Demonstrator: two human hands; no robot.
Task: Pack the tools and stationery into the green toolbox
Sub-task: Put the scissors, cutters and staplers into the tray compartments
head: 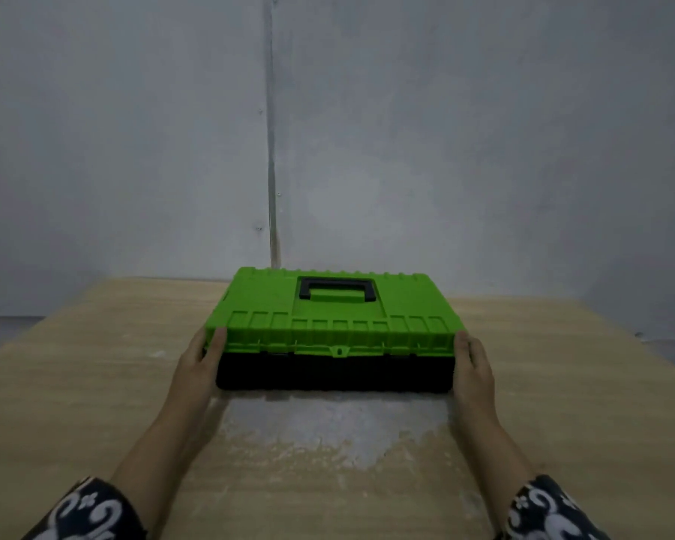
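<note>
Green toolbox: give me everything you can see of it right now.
The green toolbox looks plastic: a ribbed bright green lid over a black base, with a black handle folded flat in a recess on top. The lid is down. It sits level on the wooden table, near the wall. The left hand and right hand touch its ends.

Toolbox [334, 329] sits on the worktop [94, 383], lid closed: green lid over black base, black handle [336, 291] folded flat into the lid recess. Left hand [199, 362] is against the box's left end, thumb on the lid's front corner. Right hand [474, 364] lies flat against the right end. A pale worn patch [328, 426] marks the worktop just in front of the box. Patterned sleeves [82, 512] show at both wrists. Grey wall [445, 130] behind.
</note>
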